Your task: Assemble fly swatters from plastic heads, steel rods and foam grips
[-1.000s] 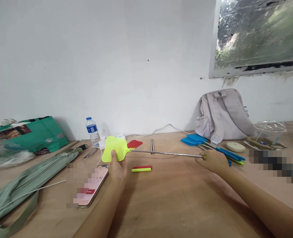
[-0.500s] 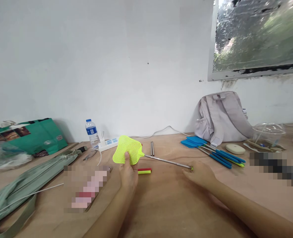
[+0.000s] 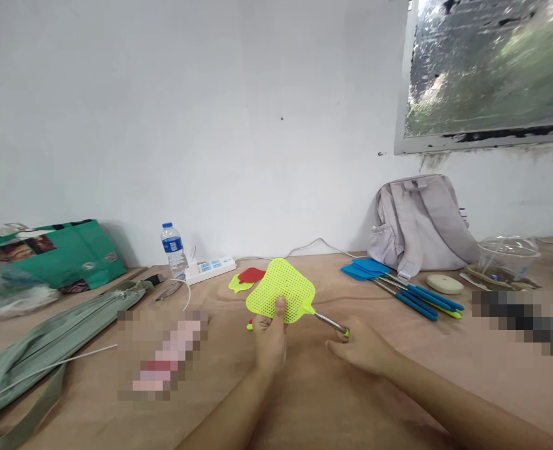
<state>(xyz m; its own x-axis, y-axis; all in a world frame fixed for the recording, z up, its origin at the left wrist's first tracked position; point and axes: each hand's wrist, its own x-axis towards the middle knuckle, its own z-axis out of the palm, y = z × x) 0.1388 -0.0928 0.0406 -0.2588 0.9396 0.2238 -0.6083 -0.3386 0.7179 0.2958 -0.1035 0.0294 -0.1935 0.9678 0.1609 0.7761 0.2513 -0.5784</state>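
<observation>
My left hand [image 3: 269,340] pinches the lower edge of a yellow-green mesh fly swatter head [image 3: 280,290], held upright above the wooden table [image 3: 304,400]. Its metal telescopic rod [image 3: 327,322] is short now and runs right to a green end cap gripped by my right hand [image 3: 363,347]. Both hands are close together over the middle of the table. A red and a yellow-green swatter head [image 3: 245,278] lie flat just behind.
Blue swatters with blue handles [image 3: 398,284] lie at right beside a grey backpack [image 3: 421,222], a beige oval object [image 3: 445,284] and a clear plastic container [image 3: 508,253]. At left are a water bottle [image 3: 172,248], power strip [image 3: 209,270], green bag [image 3: 65,253] and grey-green pouch [image 3: 51,340].
The swatter's rod has shortened from long to very short. My right hand moved left toward my left hand, which shifted right with the mesh head.
</observation>
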